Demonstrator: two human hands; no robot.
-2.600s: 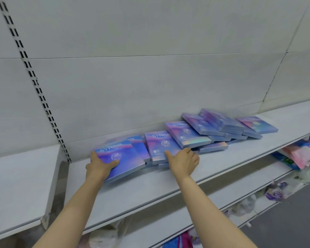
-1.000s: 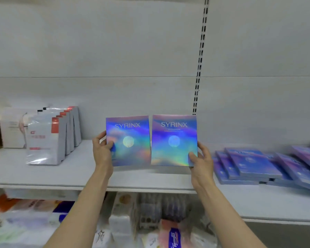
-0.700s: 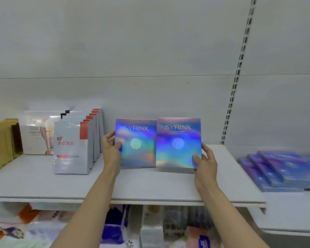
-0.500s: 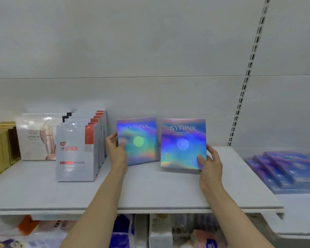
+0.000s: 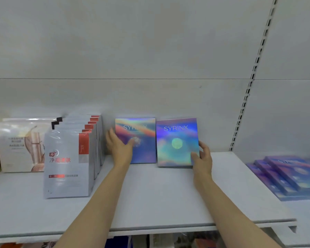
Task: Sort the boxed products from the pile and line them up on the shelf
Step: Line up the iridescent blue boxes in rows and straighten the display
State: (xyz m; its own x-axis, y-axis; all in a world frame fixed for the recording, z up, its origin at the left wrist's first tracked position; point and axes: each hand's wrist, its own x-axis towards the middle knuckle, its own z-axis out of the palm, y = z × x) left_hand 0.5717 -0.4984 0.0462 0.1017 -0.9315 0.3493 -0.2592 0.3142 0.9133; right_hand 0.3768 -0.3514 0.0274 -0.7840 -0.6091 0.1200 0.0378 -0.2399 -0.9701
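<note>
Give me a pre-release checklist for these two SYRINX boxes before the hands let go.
1. Right SYRINX box bottom edge down on the shelf: ok.
2. Left SYRINX box standing upright, face forward: ok.
3. The two boxes level in one row: not ok, the right one stands nearer the front.
4. Left box backed against the wall: cannot tell.
5. Right hand holds the right box: ok, pinching its lower right corner.
6. Left hand steadies the left box: cannot tell, blurred.

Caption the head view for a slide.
Both hands stand two SYRINX boxes, left and right, upright on the white shelf.
</note>
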